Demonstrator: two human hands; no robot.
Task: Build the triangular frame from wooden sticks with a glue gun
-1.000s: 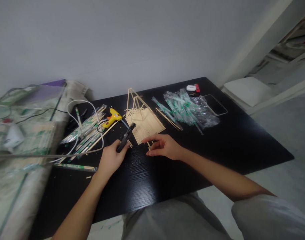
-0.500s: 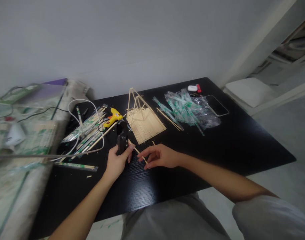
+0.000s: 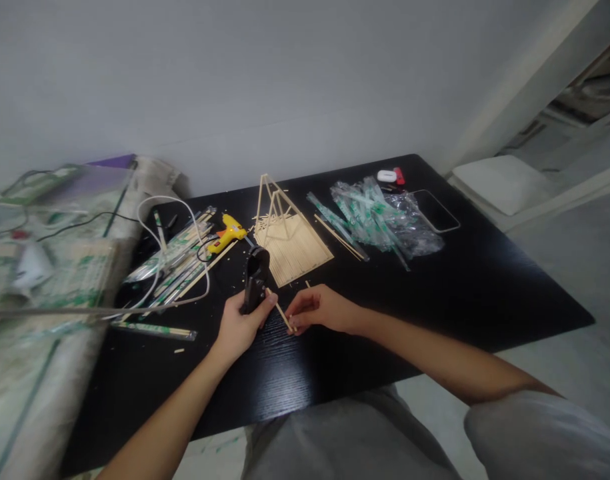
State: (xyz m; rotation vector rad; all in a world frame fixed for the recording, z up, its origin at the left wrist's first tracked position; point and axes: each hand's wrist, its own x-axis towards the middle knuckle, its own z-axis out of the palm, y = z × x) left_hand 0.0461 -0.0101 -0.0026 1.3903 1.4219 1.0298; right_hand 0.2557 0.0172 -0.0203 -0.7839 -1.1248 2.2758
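Observation:
My left hand is closed around a black hand tool with a curved, looped head; its exact kind I cannot make out. The same hand's thumb rests at the upper end of a thin wooden stick, like a chopstick. Fingertips of my right hand pinch this stick's lower end, and a short light piece shows there too. Just beyond the hands lies a flat panel of sticks carrying a pointed stick frame. A yellow glue gun rests left of the panel.
Wrapped chopsticks and a looped white cable lie on the left of the black table. Crumpled plastic wrappers, a phone and a white case are at the right. Small stick offcuts are scattered about.
My left hand and the black tool have shifted slightly right, and the tool's head has tilted right. My right fingers have closed in on the stick's lower end.

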